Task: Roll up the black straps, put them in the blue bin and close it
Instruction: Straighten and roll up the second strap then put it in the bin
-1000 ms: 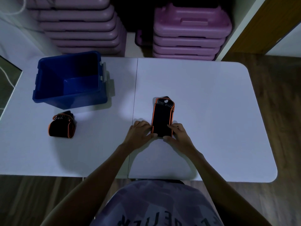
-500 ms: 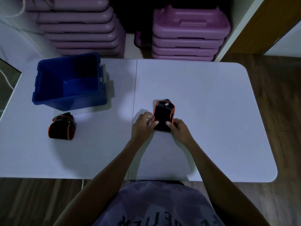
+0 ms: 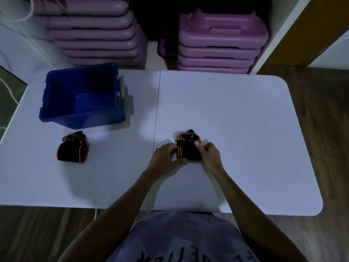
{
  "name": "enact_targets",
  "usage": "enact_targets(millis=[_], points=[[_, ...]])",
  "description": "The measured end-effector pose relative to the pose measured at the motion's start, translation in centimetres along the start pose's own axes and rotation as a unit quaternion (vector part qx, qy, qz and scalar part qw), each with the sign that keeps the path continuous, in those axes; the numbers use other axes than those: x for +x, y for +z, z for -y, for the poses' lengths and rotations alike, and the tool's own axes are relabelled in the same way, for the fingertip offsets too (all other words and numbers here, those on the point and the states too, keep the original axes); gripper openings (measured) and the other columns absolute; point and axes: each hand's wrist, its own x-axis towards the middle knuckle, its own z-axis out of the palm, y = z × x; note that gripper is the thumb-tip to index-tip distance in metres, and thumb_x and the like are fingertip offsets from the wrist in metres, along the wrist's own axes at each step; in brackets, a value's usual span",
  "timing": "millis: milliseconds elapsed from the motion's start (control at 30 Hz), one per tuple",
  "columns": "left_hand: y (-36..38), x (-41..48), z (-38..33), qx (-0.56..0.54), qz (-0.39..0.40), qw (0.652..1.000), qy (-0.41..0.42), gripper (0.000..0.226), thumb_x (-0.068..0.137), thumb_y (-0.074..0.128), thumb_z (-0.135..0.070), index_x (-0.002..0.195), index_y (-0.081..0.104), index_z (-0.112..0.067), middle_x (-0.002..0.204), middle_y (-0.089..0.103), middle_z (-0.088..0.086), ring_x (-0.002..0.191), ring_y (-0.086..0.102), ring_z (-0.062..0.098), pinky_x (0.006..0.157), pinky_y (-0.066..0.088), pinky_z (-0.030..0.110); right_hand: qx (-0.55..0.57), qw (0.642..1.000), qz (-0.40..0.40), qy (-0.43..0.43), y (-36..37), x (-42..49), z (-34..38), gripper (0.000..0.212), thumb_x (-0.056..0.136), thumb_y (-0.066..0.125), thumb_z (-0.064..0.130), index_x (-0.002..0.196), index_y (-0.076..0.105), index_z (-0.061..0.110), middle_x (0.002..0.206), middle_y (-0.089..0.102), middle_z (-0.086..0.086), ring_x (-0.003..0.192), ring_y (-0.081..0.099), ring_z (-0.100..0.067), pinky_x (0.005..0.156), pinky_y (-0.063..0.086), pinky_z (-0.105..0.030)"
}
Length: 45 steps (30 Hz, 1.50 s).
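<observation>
A black strap with orange edging (image 3: 188,147) lies near the middle of the white table (image 3: 236,114), mostly rolled, with a short flat end pointing away from me. My left hand (image 3: 166,157) grips the roll's left end and my right hand (image 3: 209,153) grips its right end. A second black strap (image 3: 72,150), rolled up, rests on the table at the left, in front of the blue bin (image 3: 56,103). The bin stands open at the back left and looks empty inside. No lid is in view.
Stacks of purple plastic step platforms (image 3: 219,40) stand on the floor behind the table. A grey latch (image 3: 120,86) sits on the bin's right side. Wooden floor lies to the right and in front.
Both hands have rolled the strap further away from me. Its flat part has shortened from a long strip to a short end. The other strap and the bin have not moved.
</observation>
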Motion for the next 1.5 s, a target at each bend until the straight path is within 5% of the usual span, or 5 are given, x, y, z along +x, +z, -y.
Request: enact_targets(millis=[333, 700, 1167, 1333, 1500], points=[[0.3, 2.2, -1.7, -0.205, -0.053, 0.952, -0.221, 0.037, 0.075, 0.064, -0.056, 0.071, 0.045, -0.024, 0.070, 0.053, -0.004, 0.068, 0.054, 0.017, 0.067, 0.042, 0.032, 0.171, 0.977, 0.088, -0.096, -0.5, 0.2, 0.7, 0.020, 0.093, 0.060, 0.015, 0.098, 0.060, -0.004, 0.066, 0.048, -0.012, 0.053, 0.045, -0.018, 0.047, 0.038, -0.025], [-0.9, 1.7, -1.9, -0.262, -0.008, 0.950, -0.167, 0.042, 0.077, 0.061, -0.046, 0.109, 0.060, -0.019, 0.099, 0.063, -0.003, 0.088, 0.060, 0.014, 0.076, 0.047, 0.021, 0.157, 0.962, 0.204, -0.086, -3.0, 0.5, 3.5, 0.019, 0.087, 0.066, 0.008, 0.106, 0.064, 0.013, 0.093, 0.063, -0.010, 0.075, 0.064, -0.011, 0.059, 0.048, -0.017], [-19.6, 1.9, 2.7, -0.369, -0.324, 0.859, -0.149, 0.056, 0.081, 0.068, -0.038, 0.125, 0.051, -0.006, 0.116, 0.062, 0.012, 0.102, 0.062, 0.025, 0.090, 0.050, 0.038, 0.046, 0.914, 0.159, -0.370, 4.1, 1.4, 26.5, 0.038, 0.075, 0.079, 0.019, 0.108, 0.061, 0.019, 0.106, 0.061, 0.008, 0.087, 0.056, -0.001, 0.073, 0.040, -0.003], [-27.2, -0.1, 11.9, -0.100, -0.418, 0.866, -0.256, 0.044, 0.089, 0.058, -0.033, 0.126, 0.053, -0.010, 0.126, 0.059, 0.012, 0.114, 0.056, 0.029, 0.094, 0.045, 0.039, 0.039, 0.907, 0.122, -0.402, 12.2, 1.0, 34.0, 0.040, 0.076, 0.079, 0.024, 0.105, 0.055, 0.012, 0.099, 0.057, 0.002, 0.087, 0.053, -0.010, 0.070, 0.038, -0.008], [-29.1, -1.7, 19.3, 0.033, -0.241, 0.909, -0.339, 0.059, 0.091, 0.049, -0.039, 0.139, 0.031, -0.010, 0.144, 0.040, 0.012, 0.129, 0.041, 0.032, 0.100, 0.035, 0.049, -0.044, 0.930, 0.102, -0.349, 21.8, 2.6, 36.9, 0.036, 0.079, 0.073, 0.029, 0.099, 0.046, 0.015, 0.105, 0.055, -0.005, 0.086, 0.051, -0.015, 0.072, 0.038, -0.026]])
